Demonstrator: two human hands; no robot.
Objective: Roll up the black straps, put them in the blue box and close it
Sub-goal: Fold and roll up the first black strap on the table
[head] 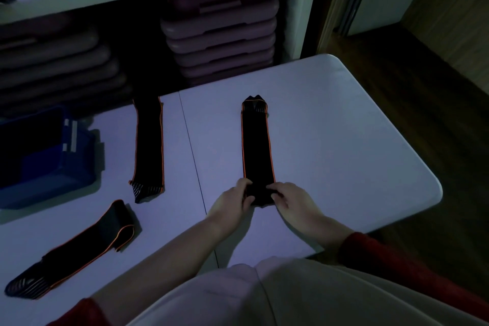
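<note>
A white folding table point(330, 124) is filling most of the view, with a seam running from far to near down its middle. Beyond its far edge, a white shelf unit point(293, 8) is holding stacks of flat purplish cases point(219, 34), dim in the low light. At the far left of the table the blue box point(45, 156) is sitting open, its inside too dark to make out.

Three black straps with orange edging are lying on the table. The longest-looking one, the middle strap point(148, 145), is lying flat just left of the seam, running far to near. The left strap point(79, 249) is lying diagonally at the near left, partly folded over itself at its far end. The right strap point(256, 145) is stretching straight away from the person, right of the seam, its near end bunched into a small roll.

The left hand point(232, 201) and the right hand point(293, 201) are both closing on that near end from either side, fingers curled over it and pinching the roll. Red sleeves are showing at both forearms.
</note>
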